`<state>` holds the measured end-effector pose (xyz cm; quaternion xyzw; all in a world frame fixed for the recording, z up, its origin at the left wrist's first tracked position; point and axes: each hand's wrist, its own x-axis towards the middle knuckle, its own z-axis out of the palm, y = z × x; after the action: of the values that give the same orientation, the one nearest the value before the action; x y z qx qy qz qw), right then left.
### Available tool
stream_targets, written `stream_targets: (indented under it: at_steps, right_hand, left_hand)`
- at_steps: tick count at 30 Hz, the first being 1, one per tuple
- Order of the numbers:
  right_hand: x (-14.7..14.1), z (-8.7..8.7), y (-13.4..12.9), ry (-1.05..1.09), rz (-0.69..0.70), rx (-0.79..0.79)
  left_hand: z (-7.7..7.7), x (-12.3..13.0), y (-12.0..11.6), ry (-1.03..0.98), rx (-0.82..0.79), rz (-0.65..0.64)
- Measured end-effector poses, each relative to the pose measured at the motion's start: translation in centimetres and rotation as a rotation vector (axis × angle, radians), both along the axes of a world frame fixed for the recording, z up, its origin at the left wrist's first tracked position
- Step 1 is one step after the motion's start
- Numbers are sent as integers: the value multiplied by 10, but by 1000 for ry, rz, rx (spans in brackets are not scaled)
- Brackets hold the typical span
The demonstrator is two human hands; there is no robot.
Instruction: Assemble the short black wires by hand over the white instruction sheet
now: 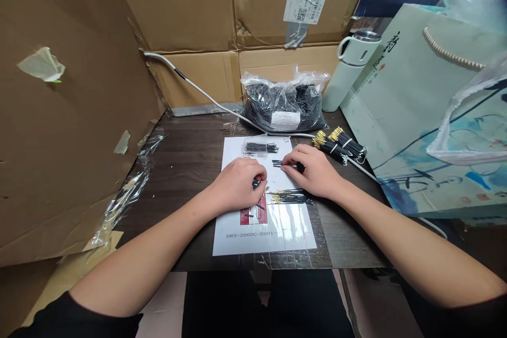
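My left hand (241, 184) is closed, its fingers curled around a few short black tubes (256, 184). Just under it, a couple of loose black pieces (249, 215) lie on a red picture printed on the white sheet (233, 243). My right hand (315, 170) is pinched, fingertips at the ends of several short black tubes (277, 163). Between and below both hands lies a row of black wires with gold tips (291, 197). Beyond the hands, a small clear tray (259, 140) contains many thin black pieces.
A clear plastic bag (273, 100) full of black pieces stands at the back. Two tied wire bundles (331, 148) lie at right, near a pale bottle (350, 74) and a paper bag (404, 116). A white cable (214, 100) crosses behind. Cardboard (190, 5) walls the desk.
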<state>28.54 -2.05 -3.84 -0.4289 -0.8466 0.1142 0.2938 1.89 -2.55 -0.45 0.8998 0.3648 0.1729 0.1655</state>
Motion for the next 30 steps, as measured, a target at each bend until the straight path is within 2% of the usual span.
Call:
stream_targets:
  at_steps: [3,6,11,13,16,21,25,30]
  right_hand:
    - [1,4,-1,-14,-13,21]
    - [4,16,-5,18,11,8]
    - [10,43,-16,12,278,-201]
    - [10,48,-19,-39,362,-287]
    - [8,47,-19,-110,408,-362]
    - [6,42,-19,-126,405,-403]
    - [8,43,-19,-84,405,-415]
    - [7,48,-18,-26,384,-384]
  left_hand:
    - [1,0,1,5,-9,-8]
    - [0,0,1,-1,-6,-8]
    - [-2,0,1,-39,11,-16]
    - [-1,0,0,-63,15,-12]
    - [0,1,-1,-87,-5,-4]
    - [2,3,-2,-194,-97,31]
    - [3,5,-2,-325,-286,115]
    - [-2,9,1,-486,-486,159]
